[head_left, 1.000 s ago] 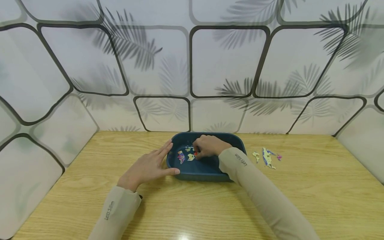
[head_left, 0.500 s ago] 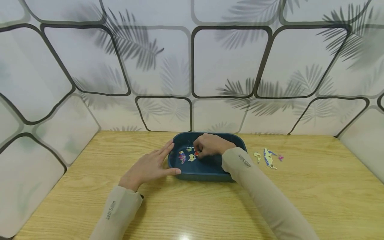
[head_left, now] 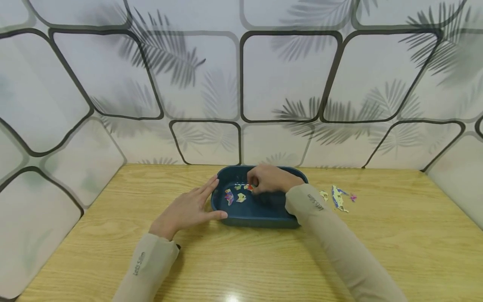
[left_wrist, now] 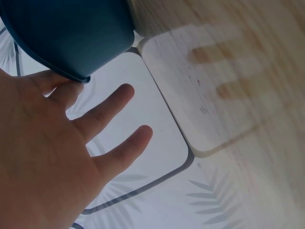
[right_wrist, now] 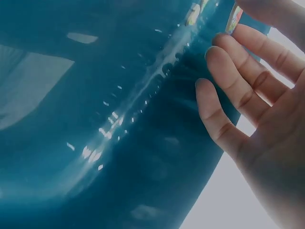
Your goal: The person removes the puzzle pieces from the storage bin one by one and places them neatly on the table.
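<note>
A dark blue-green plastic basin stands on the wooden table. My left hand rests against its left end, fingers spread, with the thumb by the near rim; two fingers stretch past the wall in the left wrist view. Inside the basin my right hand bends over the floor. A small flat piece with red and pale colours shows between its thumb and index fingertips; the other fingers are loosely bent. Left of it lie a purple patterned piece, a cream piece and a greenish piece.
Right of the basin, on the table, lie a long cream-and-blue piece, a small cream piece and a pink piece. A leaf-patterned wall rises close behind the basin.
My right hand has shifted right and slightly away from me inside the basin. The red patch at its fingertips now sits a little farther back. My left hand has stayed put.
</note>
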`<state>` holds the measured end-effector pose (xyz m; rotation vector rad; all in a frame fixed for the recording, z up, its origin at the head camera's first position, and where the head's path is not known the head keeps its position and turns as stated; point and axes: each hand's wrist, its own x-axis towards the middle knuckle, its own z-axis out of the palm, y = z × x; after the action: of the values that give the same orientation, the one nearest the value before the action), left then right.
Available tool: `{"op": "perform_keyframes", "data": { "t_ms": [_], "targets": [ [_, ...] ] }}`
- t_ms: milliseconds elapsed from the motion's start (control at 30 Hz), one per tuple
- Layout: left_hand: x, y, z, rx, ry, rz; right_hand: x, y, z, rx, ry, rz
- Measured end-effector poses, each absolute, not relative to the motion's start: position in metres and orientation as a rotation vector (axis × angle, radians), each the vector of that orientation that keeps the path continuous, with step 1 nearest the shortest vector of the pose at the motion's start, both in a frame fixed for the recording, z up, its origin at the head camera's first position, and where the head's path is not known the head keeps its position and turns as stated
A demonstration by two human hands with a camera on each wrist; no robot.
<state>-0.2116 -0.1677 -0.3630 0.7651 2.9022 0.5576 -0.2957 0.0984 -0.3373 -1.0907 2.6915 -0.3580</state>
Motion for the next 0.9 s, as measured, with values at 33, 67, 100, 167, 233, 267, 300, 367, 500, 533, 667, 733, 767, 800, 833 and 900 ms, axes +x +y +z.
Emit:
{"op": "perform_keyframes", "data": {
  "t_ms": [33,67,100,167,233,267,300,367,500,533,667,733,767,800,833,900],
  "targets": [
    [-0.212,-0.168,-0.363,0.765,2.904,0.556,-0.295,0.099,-0.335,-1.095,2.69,-0.361],
    [-0.212,-0.168,-0.363,0.766,2.905,0.556,-0.294,0.1,-0.334,-1.101,2.69,-0.359],
    [-0.212,-0.168,-0.363,0.767,2.906,0.555,-0.294,0.101,-0.332,-1.107,2.69,-0.359],
    [-0.212,-0.168,-0.363,0.764,2.906,0.555,-0.293,0.102,-0.328,-1.125,2.689,-0.359],
    [-0.211,-0.168,-0.363,0.766,2.908,0.553,-0.292,0.105,-0.325,-1.145,2.694,-0.36],
    [-0.211,-0.168,-0.363,0.769,2.908,0.554,-0.292,0.106,-0.324,-1.153,2.699,-0.357],
    [-0.211,-0.168,-0.363,0.771,2.908,0.554,-0.292,0.108,-0.323,-1.161,2.705,-0.357],
    [-0.212,-0.168,-0.363,0.773,2.909,0.552,-0.293,0.111,-0.321,-1.173,2.721,-0.356],
    [-0.212,-0.168,-0.363,0.778,2.911,0.546,-0.293,0.116,-0.319,-1.181,2.752,-0.366],
    [-0.213,-0.168,-0.363,0.783,2.913,0.544,-0.293,0.118,-0.318,-1.185,2.755,-0.373],
    [-0.213,-0.168,-0.364,0.778,2.912,0.541,-0.292,0.123,-0.312,-1.216,2.762,-0.384],
    [-0.213,-0.168,-0.364,0.78,2.913,0.544,-0.291,0.124,-0.308,-1.238,2.769,-0.377],
    [-0.213,-0.169,-0.364,0.78,2.913,0.548,-0.29,0.125,-0.306,-1.249,2.775,-0.375],
    [-0.213,-0.169,-0.364,0.78,2.915,0.548,-0.29,0.126,-0.305,-1.26,2.78,-0.371],
    [-0.212,-0.169,-0.363,0.785,2.916,0.55,-0.29,0.127,-0.303,-1.266,2.786,-0.367],
    [-0.212,-0.169,-0.363,0.792,2.917,0.552,-0.289,0.13,-0.3,-1.269,2.798,-0.358]
  ]
}}
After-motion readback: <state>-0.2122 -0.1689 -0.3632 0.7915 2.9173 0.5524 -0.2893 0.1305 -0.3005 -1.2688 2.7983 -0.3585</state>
